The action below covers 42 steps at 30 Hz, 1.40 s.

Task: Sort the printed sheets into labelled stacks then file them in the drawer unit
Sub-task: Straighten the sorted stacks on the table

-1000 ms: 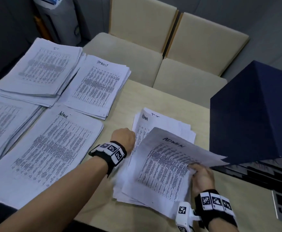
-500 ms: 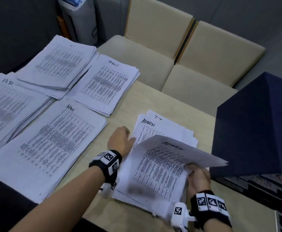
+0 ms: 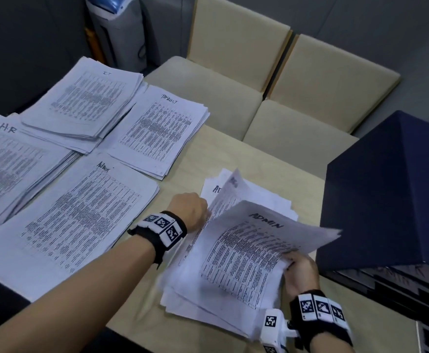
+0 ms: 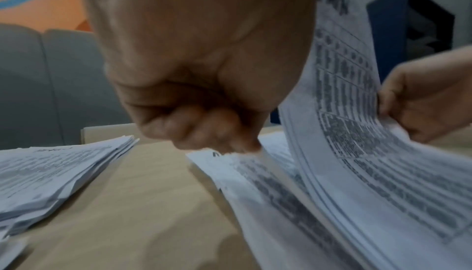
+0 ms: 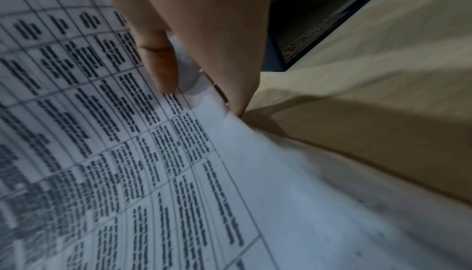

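Observation:
A loose pile of printed sheets (image 3: 208, 296) lies on the table in front of me. My right hand (image 3: 297, 268) pinches the right edge of a lifted bunch of sheets headed ADMIN (image 3: 254, 250), thumb on top (image 5: 161, 62). At the pile's left edge my left hand (image 3: 190, 210) is curled, its fingers (image 4: 204, 129) pinching the edge of another sheet (image 3: 230, 189) that curls upward. The sorted stacks lie to the left: IT (image 3: 86, 98), TASKLIST (image 3: 162, 133), Admin (image 3: 81, 220) and HR (image 3: 9, 161). The dark blue drawer unit (image 3: 391, 189) stands at the right.
Bare beige table (image 3: 246, 159) shows between the stacks and the drawer unit. Two cream chairs (image 3: 233, 72) stand along the far table edge. A grey machine (image 3: 116, 29) stands on the floor behind the IT stack. The drawer fronts (image 3: 399, 291) face me at the lower right.
My left hand has curled at the pile's left edge and a second sheet has risen beside it. The right hand still holds the ADMIN bunch raised.

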### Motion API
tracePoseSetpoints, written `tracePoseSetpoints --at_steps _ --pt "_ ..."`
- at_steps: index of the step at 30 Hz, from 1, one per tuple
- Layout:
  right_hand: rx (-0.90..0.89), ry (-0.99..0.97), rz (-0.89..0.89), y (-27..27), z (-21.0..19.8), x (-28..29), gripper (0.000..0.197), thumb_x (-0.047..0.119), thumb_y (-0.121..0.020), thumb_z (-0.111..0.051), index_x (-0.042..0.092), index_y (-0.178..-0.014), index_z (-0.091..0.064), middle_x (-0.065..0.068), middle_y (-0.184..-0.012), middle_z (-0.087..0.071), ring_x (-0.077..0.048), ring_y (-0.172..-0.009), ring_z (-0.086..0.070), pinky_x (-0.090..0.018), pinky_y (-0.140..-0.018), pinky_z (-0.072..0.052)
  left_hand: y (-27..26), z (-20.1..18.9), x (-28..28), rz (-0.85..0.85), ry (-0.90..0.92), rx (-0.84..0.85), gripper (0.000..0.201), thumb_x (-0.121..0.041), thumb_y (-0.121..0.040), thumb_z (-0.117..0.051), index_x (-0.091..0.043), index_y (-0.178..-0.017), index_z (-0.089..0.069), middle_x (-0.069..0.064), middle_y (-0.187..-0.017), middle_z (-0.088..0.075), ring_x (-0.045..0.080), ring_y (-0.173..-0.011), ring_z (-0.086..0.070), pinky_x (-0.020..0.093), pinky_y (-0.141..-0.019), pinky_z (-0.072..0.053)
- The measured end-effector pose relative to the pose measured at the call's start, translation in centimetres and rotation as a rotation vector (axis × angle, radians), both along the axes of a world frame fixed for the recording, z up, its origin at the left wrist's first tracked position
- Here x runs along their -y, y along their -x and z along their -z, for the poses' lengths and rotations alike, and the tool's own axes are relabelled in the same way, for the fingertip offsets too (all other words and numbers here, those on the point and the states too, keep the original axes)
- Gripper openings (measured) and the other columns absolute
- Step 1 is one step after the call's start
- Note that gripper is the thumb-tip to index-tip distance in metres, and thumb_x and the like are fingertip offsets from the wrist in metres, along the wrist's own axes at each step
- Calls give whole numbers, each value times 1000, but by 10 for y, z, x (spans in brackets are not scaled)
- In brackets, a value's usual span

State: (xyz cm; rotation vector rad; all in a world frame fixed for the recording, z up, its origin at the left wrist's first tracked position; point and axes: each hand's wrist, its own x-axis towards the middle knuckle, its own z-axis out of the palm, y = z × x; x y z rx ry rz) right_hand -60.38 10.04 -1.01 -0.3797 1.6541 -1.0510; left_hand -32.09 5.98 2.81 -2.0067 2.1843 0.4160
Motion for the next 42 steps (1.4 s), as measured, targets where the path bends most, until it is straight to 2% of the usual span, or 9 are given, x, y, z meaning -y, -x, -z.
tracePoseSetpoints --at_steps 5,9,12,14,17,26,32,38,42 --pt "113 14 23 -1 3 4 19 -13 -80 -54 -3 -94 -62 -20 -98 -66 -34 -97 -61 -40 -84 -50 -9 8 -2 -120 28 -641 37 -22 -93 -67 -10 -59 -56 0 -56 -54 16 -51 -47 29 -52 -34" --pt "122 34 39 -1 0 2 20 -18 -85 -53 -2 -92 -63 -17 -84 -71 -29 -77 -70 -27 -61 -59 -6 18 -15 -198 4 -918 41 2 -80 -67 -17 -50 -47 -3 -50 -43 12 -49 -36 25 -51 -30" --pt "111 24 71 -2 -1 -2 22 -18 -84 -53 2 -85 -63 -17 -81 -70 -29 -71 -68 -32 -62 -57 -6 35 -17 -328 6 -886 22 7 -79 -58 -11 -86 -67 -2 -77 -63 15 -68 -57 30 -66 -50" --pt "111 33 106 -2 0 -3 25 -19 -83 -51 3 -84 -62 -18 -86 -67 -31 -78 -64 -38 -70 -52 -5 47 -16 -482 25 -666 18 -15 -85 -66 -13 -102 -60 0 -92 -62 20 -82 -61 34 -75 -53" --pt "117 42 108 -3 -1 -3 30 -20 -82 -48 6 -89 -61 -15 -81 -67 -31 -78 -63 -40 -71 -51 -3 56 -13 -538 -26 -375 36 -43 -84 -71 -9 -88 -59 6 -82 -63 26 -77 -62 34 -64 -50" --pt "142 23 172 1 -12 -4 26 -14 -86 -40 9 -80 -52 -11 -73 -57 -27 -66 -55 -37 -62 -45 -16 35 0 -129 54 -8 25 -27 -98 -50 -16 -78 -60 1 -74 -62 23 -70 -65 31 -66 -55" --pt "243 55 89 -7 -7 -6 25 -11 -82 -39 6 -81 -57 -11 -77 -62 -30 -78 -58 -39 -74 -46 -25 21 -3 26 132 -219 34 -25 -99 -44 -15 -68 -51 5 -63 -57 27 -57 -56 36 -57 -51" --pt "156 81 -27 -24 -15 -4 22 -14 -88 -53 -4 -101 -67 -12 -88 -74 -26 -81 -70 -25 -62 -58 -23 18 -18 -183 -4 -940 27 8 -89 -49 -10 -90 -70 5 -83 -71 18 -76 -61 31 -72 -50" --pt "140 38 -24 -30 -17 -3 20 -13 -88 -53 -3 -97 -67 -20 -87 -71 -34 -79 -71 -29 -55 -58 -21 37 -15 -497 70 -695 19 -8 -89 -57 -12 -105 -67 5 -101 -70 23 -92 -65 39 -84 -55"
